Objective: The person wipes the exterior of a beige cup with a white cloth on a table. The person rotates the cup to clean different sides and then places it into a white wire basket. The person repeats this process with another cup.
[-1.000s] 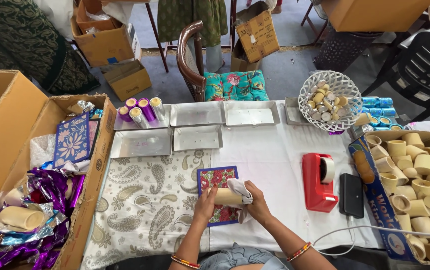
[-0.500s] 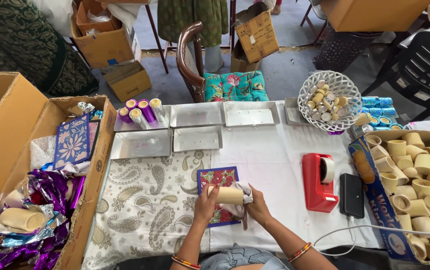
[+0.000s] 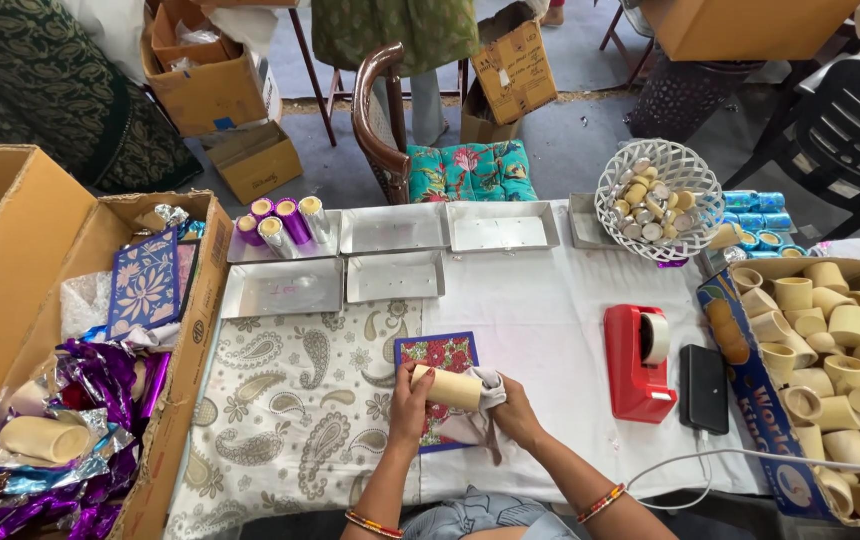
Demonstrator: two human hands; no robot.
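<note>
White cloth covers your table, with silver trays at the far edge, a red tape dispenser to your right and a carton of tan tubes past it. Your left hand grips one end of a tan cardboard tube held on its side above a floral card. Your right hand closes on the other end through a white cloth.

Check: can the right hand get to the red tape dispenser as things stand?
Probably yes. The tape dispenser sits just right of the right hand with bare tablecloth between, though that hand is busy holding a white cloth.
</note>
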